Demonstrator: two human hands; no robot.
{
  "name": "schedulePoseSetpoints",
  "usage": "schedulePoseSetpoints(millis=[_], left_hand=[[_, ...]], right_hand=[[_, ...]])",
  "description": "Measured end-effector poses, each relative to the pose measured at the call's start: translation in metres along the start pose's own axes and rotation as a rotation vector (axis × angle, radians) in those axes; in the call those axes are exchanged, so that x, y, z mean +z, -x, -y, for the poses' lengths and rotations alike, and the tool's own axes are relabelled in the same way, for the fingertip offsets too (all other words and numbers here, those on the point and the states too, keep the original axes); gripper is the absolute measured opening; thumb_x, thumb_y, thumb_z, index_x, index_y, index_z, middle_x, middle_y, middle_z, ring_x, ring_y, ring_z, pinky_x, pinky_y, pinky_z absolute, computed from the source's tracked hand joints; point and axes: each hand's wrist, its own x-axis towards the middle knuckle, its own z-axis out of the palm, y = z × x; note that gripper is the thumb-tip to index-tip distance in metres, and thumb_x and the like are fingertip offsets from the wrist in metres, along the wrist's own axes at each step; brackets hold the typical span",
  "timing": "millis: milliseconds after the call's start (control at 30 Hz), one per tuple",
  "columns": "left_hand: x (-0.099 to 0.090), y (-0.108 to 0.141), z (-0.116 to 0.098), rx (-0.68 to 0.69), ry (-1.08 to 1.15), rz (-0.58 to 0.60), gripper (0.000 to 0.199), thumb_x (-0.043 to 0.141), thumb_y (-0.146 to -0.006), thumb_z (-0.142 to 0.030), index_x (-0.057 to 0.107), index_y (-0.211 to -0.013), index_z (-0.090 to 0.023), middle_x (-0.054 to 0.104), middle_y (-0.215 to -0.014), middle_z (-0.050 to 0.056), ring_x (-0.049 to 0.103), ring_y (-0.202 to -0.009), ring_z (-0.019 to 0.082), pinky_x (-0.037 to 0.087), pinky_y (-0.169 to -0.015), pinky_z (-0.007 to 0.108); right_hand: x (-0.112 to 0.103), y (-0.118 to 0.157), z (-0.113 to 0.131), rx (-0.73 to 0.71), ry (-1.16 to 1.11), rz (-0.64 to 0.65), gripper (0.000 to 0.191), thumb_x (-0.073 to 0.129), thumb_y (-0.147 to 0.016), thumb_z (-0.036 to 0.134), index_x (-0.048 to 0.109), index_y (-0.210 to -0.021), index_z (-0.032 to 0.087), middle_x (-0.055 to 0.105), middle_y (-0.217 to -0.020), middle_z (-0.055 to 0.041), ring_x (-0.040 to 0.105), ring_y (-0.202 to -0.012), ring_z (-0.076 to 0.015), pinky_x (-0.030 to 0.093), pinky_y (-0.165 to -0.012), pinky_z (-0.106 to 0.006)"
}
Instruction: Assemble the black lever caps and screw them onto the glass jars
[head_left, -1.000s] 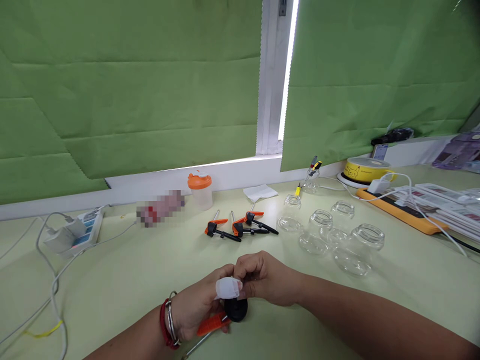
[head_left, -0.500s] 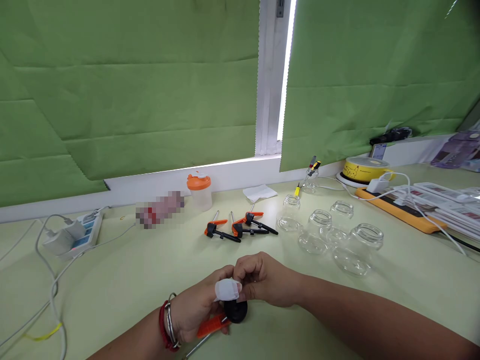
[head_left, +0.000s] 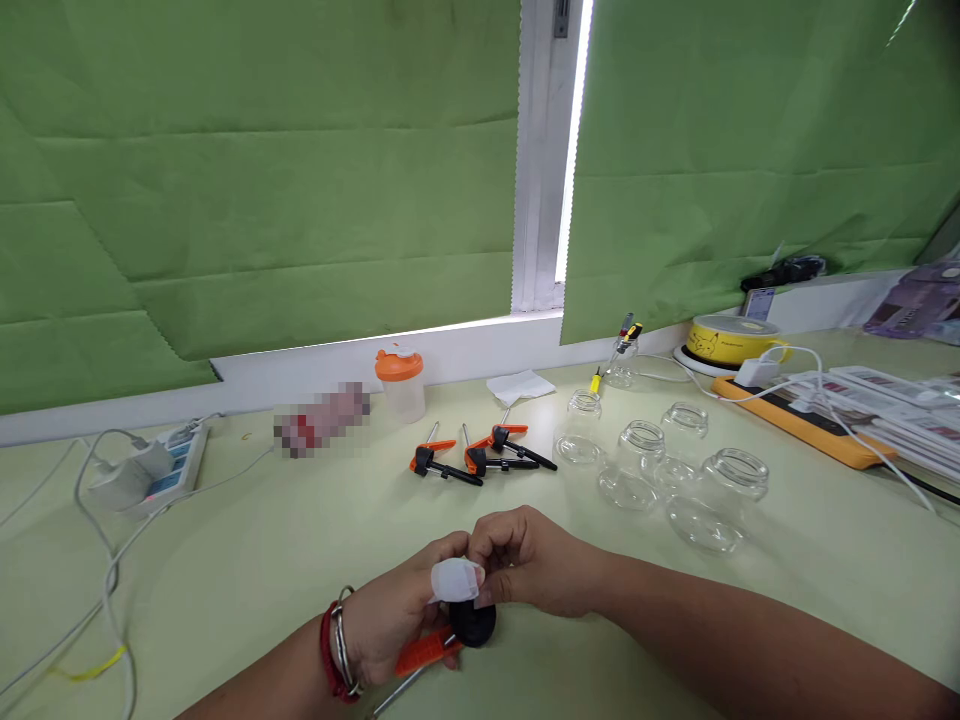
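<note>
Near edge: not in view; a thin silvery metal rod (head_left: 397, 692) slants below the left hand (head_left: 394, 615), over the near part of the smooth pale-green surface (head_left: 247, 580); whether it joins the held piece cannot be told.
Held piece: a round black disc (head_left: 472, 628) with a long orange handle (head_left: 422, 652) beside it, both at the left hand, near the middle of the surface's near side.
Left grip: fingers curled beneath the disc, the thumb, in a white wrapping (head_left: 454, 580), lying over its top.
Right grip: the right hand (head_left: 534, 562) has thumb and forefinger drawn narrow against the disc's upper rim; whether they pinch anything cannot be told.
Good handling: probably best to brace the disc with the left fingers, work with the right fingertips alone, and keep the wrapping from slipping between.
Room leftward: pale surface runs from the left forearm to the loose grey-white cables (head_left: 112, 560) by the left edge.
Room rightward: limited by four clear, round-bellied glass jars (head_left: 634, 470); a raised right elbow seems safest.
Ahead: three black-and-orange lever assemblies (head_left: 487, 463) lie well short of the far edge.
Far edge: a translucent cup with an orange lid (head_left: 403, 385) stands near it.
</note>
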Motion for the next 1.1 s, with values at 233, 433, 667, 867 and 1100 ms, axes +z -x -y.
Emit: schedulePoseSetpoints(millis=[233,433,667,867,1100], left_hand=[[0.0013,-0.0003,-0.0008,0.015,-0.008,0.000,0.040,0.068,-0.063,-0.041,0.050,-0.092,-0.020,0.049,-0.078,0.000,0.049,-0.066,0.013,0.043,-0.048,0.022],[0.0014,0.0005,-0.0005,0.013,-0.017,0.003,0.044,0.069,-0.061,-0.043,0.050,-0.093,-0.020,0.049,-0.080,0.001,0.051,-0.067,0.014,0.043,-0.048,0.023],[0.0035,0.0009,-0.0032,0.002,-0.037,-0.018,0.046,0.070,-0.059,-0.044,0.049,-0.092,-0.020,0.048,-0.077,0.000,0.049,-0.066,0.013,0.042,-0.049,0.023],[0.0058,0.0012,-0.0061,-0.012,-0.036,-0.012,0.046,0.070,-0.059,-0.043,0.049,-0.093,-0.020,0.047,-0.077,-0.001,0.048,-0.064,0.012,0.041,-0.047,0.022],[0.0063,0.0022,-0.0063,-0.017,-0.029,-0.008,0.046,0.069,-0.059,-0.042,0.049,-0.094,-0.020,0.048,-0.077,-0.001,0.049,-0.065,0.013,0.040,-0.047,0.021]], right_hand=[[-0.0001,-0.0003,0.0013,0.012,0.002,-0.005,0.024,0.082,-0.057,0.022,0.064,-0.070,0.013,0.062,-0.075,0.0010,0.058,-0.068,-0.0109,0.047,-0.064,-0.024],[-0.0001,0.0011,0.0063,-0.002,0.073,-0.006,0.022,0.081,-0.059,0.021,0.064,-0.070,0.013,0.061,-0.073,0.0012,0.054,-0.064,-0.0087,0.046,-0.061,-0.023],[-0.0003,0.0023,0.0079,-0.010,0.032,0.009,0.017,0.077,-0.063,0.017,0.063,-0.072,0.013,0.060,-0.076,0.0009,0.056,-0.067,-0.0093,0.046,-0.063,-0.022],[0.0000,0.0020,0.0029,0.007,0.013,0.014,0.017,0.077,-0.065,0.018,0.063,-0.073,0.013,0.062,-0.077,0.0005,0.058,-0.070,-0.0105,0.046,-0.066,-0.023],[-0.0003,0.0020,0.0032,0.029,0.000,0.014,0.020,0.079,-0.063,0.020,0.063,-0.073,0.013,0.063,-0.077,0.0007,0.059,-0.071,-0.0110,0.047,-0.066,-0.024]])
